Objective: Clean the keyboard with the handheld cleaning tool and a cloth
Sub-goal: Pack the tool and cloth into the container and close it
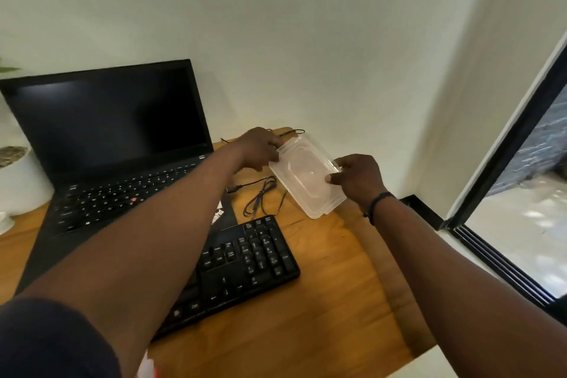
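A black external keyboard (245, 264) lies on the wooden desk (337, 301) in front of me, its left part hidden under my left forearm. Above the desk's far right corner, both hands hold a clear plastic lidded container (303, 175), tilted. My left hand (257, 149) grips its far left end. My right hand (357, 176) pinches its right rim. Whether anything is inside the container I cannot tell. No cleaning tool or cloth shows.
An open black laptop (107, 138) with a dark screen stands at the left. A thin black cable (260, 196) coils between laptop and container. A white plant pot (18, 181) sits far left. A sliding glass door (521, 193) is on the right.
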